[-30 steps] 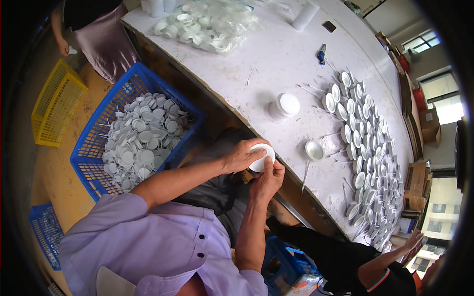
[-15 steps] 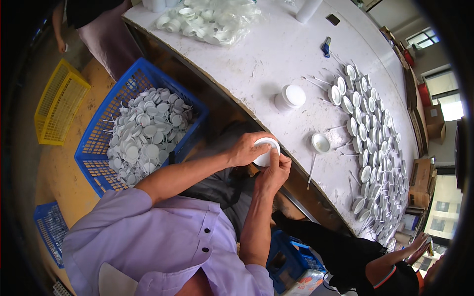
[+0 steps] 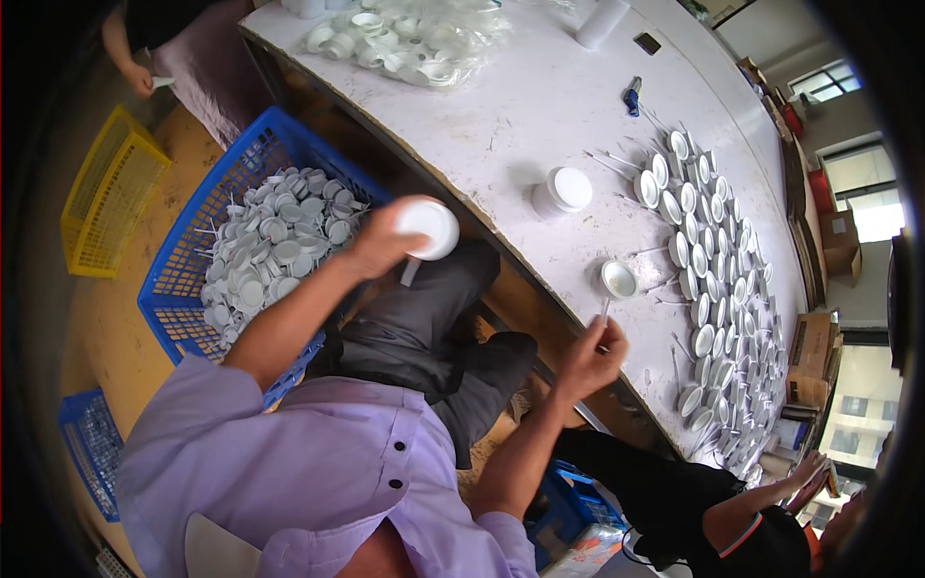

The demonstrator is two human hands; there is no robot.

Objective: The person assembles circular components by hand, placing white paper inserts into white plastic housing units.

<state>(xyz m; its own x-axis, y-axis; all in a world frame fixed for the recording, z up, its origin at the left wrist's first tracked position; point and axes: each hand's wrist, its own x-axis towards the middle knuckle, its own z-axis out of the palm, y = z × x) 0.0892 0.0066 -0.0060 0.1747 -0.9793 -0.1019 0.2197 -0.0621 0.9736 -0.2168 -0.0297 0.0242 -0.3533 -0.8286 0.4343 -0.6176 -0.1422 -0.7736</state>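
My left hand is closed on a round white disc-shaped lamp fitting, with a short white strip hanging below it. It is held over my lap, beside the blue basket heaped with similar white round fittings. At the table's near edge my right hand pinches the thin white lead of a bowl-shaped lamp housing, which sits on the table with its open side up. A stack of round white covers stands a little farther back on the table.
Many white housings with leads cover the table's right side. A clear bag of white rings, a blue-handled cutter and a white roll lie at the back. Yellow basket at left; a co-worker sits at lower right.
My hands have parted. The left has carried the disc-shaped fitting left toward the blue basket; the right has let go of it and moved right to the housing's lead.
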